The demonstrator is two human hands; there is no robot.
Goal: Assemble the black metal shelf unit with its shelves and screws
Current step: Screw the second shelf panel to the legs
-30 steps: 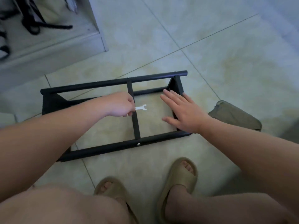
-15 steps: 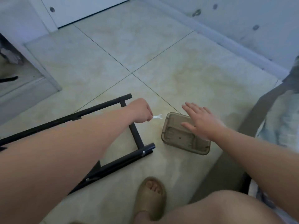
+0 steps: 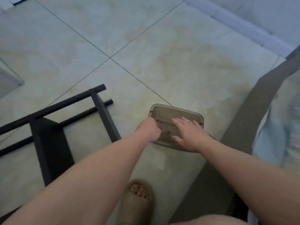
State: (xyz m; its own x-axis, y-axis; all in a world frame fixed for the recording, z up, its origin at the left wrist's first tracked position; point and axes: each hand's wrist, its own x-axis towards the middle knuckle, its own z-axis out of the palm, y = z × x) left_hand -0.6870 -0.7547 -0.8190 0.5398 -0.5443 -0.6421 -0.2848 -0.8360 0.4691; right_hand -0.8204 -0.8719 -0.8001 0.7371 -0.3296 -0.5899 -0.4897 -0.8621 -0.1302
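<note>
One tan sandal (image 3: 136, 211) sits nearest to us, toes showing, planted on the tiled floor (image 3: 162, 46) between our two bare forearms. Past it, our left grip (image 3: 148, 129) is clenched into a fist at the near left edge of a smoky translucent box (image 3: 177, 111). Whether anything lies inside that fist we cannot tell. Just beside it, our right grip (image 3: 189, 135) is released, fingers straight and spread flat over the box, and we cannot tell whether the palm touches the plastic. The box rests on the floor, and small shapes show in it, too blurred to name. To the left of the box and apart from it, the black metal frame (image 3: 65, 102) lies on its side on the tiles, its round tubes joined by flat cross pieces. To the right, a dark grey band (image 3: 243, 124) runs up the view beside pale blue cloth (image 3: 279, 127). Farthest off, a white skirting board (image 3: 243, 25) meets the floor.
</note>
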